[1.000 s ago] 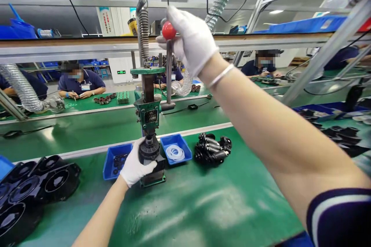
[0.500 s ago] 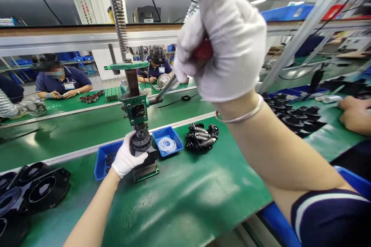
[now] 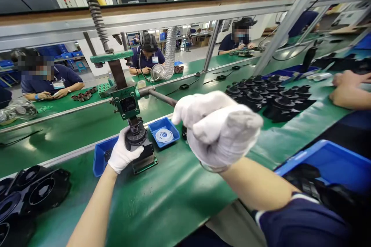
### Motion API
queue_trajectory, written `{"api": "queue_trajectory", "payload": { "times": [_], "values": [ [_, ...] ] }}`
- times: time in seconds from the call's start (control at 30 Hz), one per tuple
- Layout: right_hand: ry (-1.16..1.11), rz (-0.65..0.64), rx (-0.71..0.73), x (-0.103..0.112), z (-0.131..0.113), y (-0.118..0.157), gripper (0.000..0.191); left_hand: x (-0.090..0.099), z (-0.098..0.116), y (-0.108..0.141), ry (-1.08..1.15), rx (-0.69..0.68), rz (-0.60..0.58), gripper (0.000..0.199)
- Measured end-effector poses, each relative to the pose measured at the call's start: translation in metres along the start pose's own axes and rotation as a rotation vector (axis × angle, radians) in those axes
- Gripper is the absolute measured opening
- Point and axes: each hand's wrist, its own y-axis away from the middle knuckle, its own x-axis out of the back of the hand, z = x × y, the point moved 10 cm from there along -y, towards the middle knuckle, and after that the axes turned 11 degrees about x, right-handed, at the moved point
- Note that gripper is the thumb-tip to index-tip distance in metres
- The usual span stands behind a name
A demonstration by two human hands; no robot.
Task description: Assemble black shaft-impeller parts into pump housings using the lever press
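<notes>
A green hand press (image 3: 125, 102) stands on the green bench, its ram down on a round black part (image 3: 136, 134). Around the left side of that part my gloved left hand (image 3: 123, 154) is closed, thumb across its front. My gloved right hand (image 3: 220, 127) is wrapped round the end of the press lever (image 3: 162, 97), right of the press; the glove hides the grip. The lever slopes slightly down towards that hand. A spring (image 3: 92, 7) rises from the top of the press.
Beside the press are a blue tray of white rings (image 3: 164, 135) and another blue tray (image 3: 100, 160). Black housings (image 3: 43, 189) lie at left, black parts (image 3: 257, 92) at right. A blue bin (image 3: 342, 162) is at lower right. A person's hand (image 3: 350, 88) is at far right; people sit opposite.
My right hand has come down with the lever, which pointed upward before. The press ram appears lower. My left hand keeps its hold on the black part. The view has shifted to the right.
</notes>
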Motion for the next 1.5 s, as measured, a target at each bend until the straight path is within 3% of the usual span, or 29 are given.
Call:
{"api": "queue_trajectory", "payload": {
  "times": [0.07, 0.13, 0.37, 0.5, 0.67, 0.73, 0.87, 0.93, 1.0, 1.07, 1.13, 1.2, 1.33, 1.5],
  "values": [
    [-0.128, 0.121, 0.165, 0.007, -0.012, 0.006, 0.044, 0.0, -0.003, 0.0, -0.013, 0.001, -0.013, 0.08],
    [-0.185, 0.127, 0.236, 0.003, -0.015, 0.004, 0.034, 0.0, -0.005, -0.001, -0.01, -0.001, -0.034, 0.082],
    [-0.252, 0.103, 0.178, 0.002, -0.009, 0.003, 0.04, 0.0, -0.014, 0.001, 0.018, 0.049, -0.118, 0.089],
    [-0.299, 0.037, 0.207, -0.001, -0.012, 0.004, 0.032, 0.0, -0.012, 0.004, 0.07, 0.06, -0.141, 0.091],
    [-0.35, 0.182, 0.195, 0.006, -0.005, 0.009, 0.029, -0.002, -0.016, -0.002, 0.163, 0.064, -0.169, 0.091],
    [-0.339, 0.154, 0.193, 0.002, -0.007, 0.002, 0.029, -0.001, -0.014, -0.003, 0.181, 0.056, -0.17, 0.093],
    [-0.354, 0.04, 0.013, -0.002, 0.008, -0.013, 0.014, 0.002, -0.006, 0.023, 0.18, 0.037, -0.166, 0.09],
    [-0.308, 0.026, -0.12, 0.007, 0.028, 0.002, 0.023, -0.004, -0.005, 0.054, 0.146, 0.021, -0.207, 0.086],
    [-0.142, -0.151, -0.269, 0.006, 0.054, 0.04, 0.029, -0.017, -0.011, 0.088, 0.132, 0.033, -0.303, 0.083],
    [0.055, -0.524, -0.397, -0.009, 0.079, 0.101, 0.032, -0.034, -0.026, 0.118, 0.175, 0.103, -0.435, 0.081],
    [0.133, -0.858, -0.421, -0.024, 0.088, 0.165, 0.041, -0.044, -0.044, 0.137, 0.255, 0.202, -0.523, 0.08],
    [0.107, -1.077, -0.37, -0.036, 0.083, 0.214, 0.051, -0.04, -0.059, 0.144, 0.261, 0.279, -0.518, 0.074],
    [0.057, -1.306, -0.251, -0.057, 0.067, 0.259, 0.06, -0.016, -0.059, 0.148, -0.046, 0.231, -0.449, 0.064],
    [0.124, -1.44, -0.155, -0.072, 0.065, 0.277, 0.06, -0.01, -0.047, 0.153, -0.371, 0.199, -0.38, 0.1]
  ]
}}
